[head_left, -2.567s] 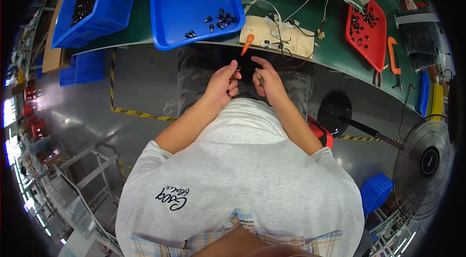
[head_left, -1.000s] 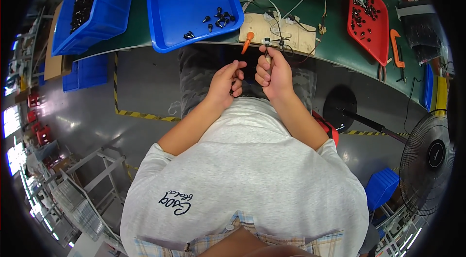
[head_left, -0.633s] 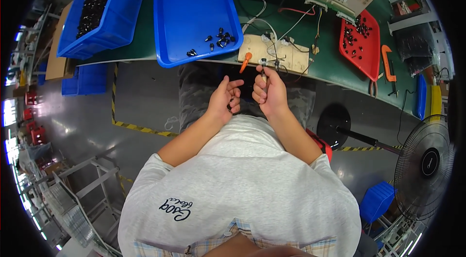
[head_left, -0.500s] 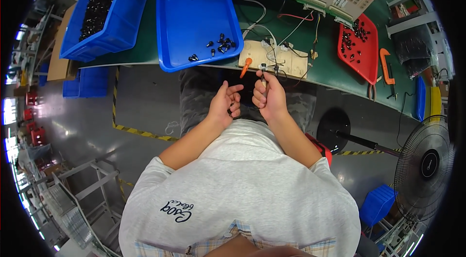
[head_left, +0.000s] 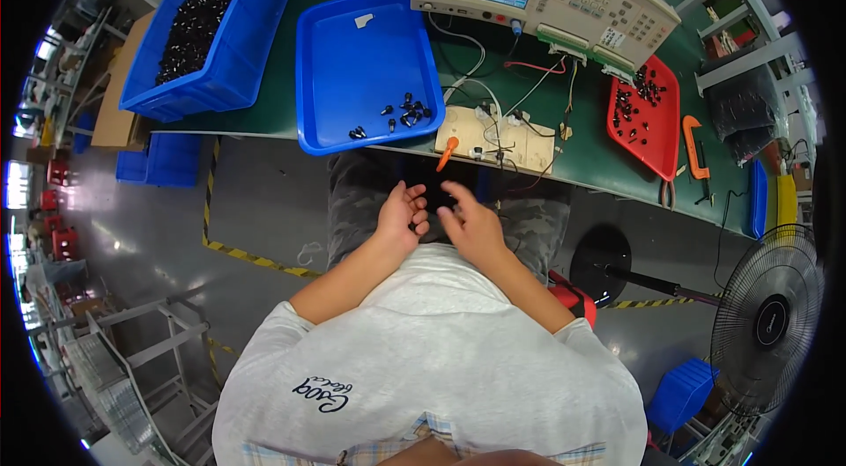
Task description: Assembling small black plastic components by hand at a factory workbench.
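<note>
My left hand (head_left: 402,218) is in front of the table edge, above my lap, with its fingers curled inward. A small dark spot shows among those fingers, too small to name. Facing it a short way to the right is my right hand (head_left: 474,224), thumb and fingers apart, and I see nothing in it. Beyond both hands, at the table's edge, lies a wooden board (head_left: 524,138) with wires and small clips on it. An orange-handled tool (head_left: 448,151) sticks out over the board's left end. Small black parts (head_left: 411,111) lie in a blue tray (head_left: 361,52).
A deep blue bin (head_left: 189,83) full of black parts stands at the left. Behind the board is a bench meter (head_left: 564,3) with a screen. A red tray (head_left: 648,136) of black parts and an orange clamp (head_left: 693,147) sit right, near a standing fan (head_left: 767,321).
My right hand has come away from the board, back and slightly left toward my left hand, and its fingers have spread. The whole view has shifted, with the table lower in it.
</note>
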